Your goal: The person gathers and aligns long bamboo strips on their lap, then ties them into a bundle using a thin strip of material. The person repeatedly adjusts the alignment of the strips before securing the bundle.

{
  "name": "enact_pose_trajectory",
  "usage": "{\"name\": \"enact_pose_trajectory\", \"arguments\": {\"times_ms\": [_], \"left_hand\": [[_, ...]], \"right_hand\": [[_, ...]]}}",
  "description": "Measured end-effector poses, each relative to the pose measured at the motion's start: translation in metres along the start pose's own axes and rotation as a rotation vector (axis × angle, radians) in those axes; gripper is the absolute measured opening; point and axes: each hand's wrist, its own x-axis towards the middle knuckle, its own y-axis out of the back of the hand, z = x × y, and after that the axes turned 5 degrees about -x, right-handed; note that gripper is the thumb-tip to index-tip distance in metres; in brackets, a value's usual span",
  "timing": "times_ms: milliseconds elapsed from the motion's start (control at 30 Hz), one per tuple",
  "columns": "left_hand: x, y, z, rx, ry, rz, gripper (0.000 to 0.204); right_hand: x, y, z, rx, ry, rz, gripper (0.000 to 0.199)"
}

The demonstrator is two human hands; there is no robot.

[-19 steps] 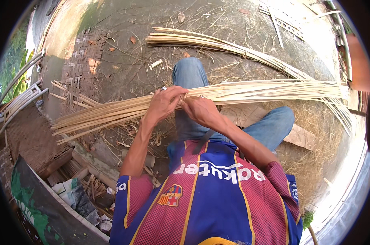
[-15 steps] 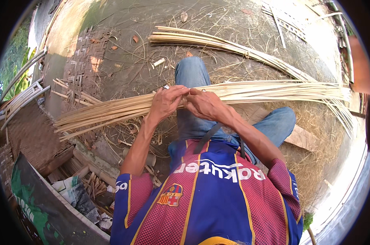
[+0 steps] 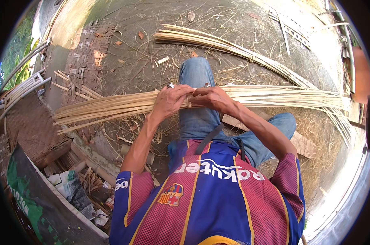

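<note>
A long bundle of pale bamboo strips (image 3: 119,104) lies crosswise over my raised knee, its ends fanning out to left and right. At its middle, a thin binding strip (image 3: 189,100) runs across the bundle. My left hand (image 3: 171,99) rests on the bundle with its fingers pinched at this binding. From the other side, my right hand (image 3: 212,98) is closed at the same spot, fingers bent over the strips. The fingertips of both hands are close together, and they partly hide the thin strip.
Beyond my knee a second bundle of bamboo strips (image 3: 217,43) lies on the ground among curly shavings. A woven bamboo mat (image 3: 85,61) is at the far left. Near left stand a dark green-printed sheet (image 3: 42,196) and a heap of scraps (image 3: 91,181).
My right hand has shifted a little to the right and its knuckles have turned upward. The fingertips, overlapping before, are now slightly apart. The bundle stays across my knee.
</note>
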Motion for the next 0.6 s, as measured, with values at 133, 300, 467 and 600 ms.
{"name": "enact_pose_trajectory", "arguments": {"times_ms": [133,300,467,600], "left_hand": [[-0.002,0.012,0.009,0.079,0.024,0.102,0.035],[-0.013,0.043,-0.002,0.234,0.328,-0.133,0.064],[-0.01,0.046,-0.013,0.145,0.389,-0.198,0.069],[-0.008,0.045,-0.014,0.133,0.368,-0.169,0.068]], "right_hand": [[0.004,0.001,-0.003,-0.005,-0.106,-0.105,0.015],[0.019,0.019,0.002,0.31,-0.289,-0.178,0.018],[0.044,0.037,0.004,0.292,-0.253,-0.337,0.012],[0.048,0.028,0.031,0.187,0.03,-0.418,0.019]]}}
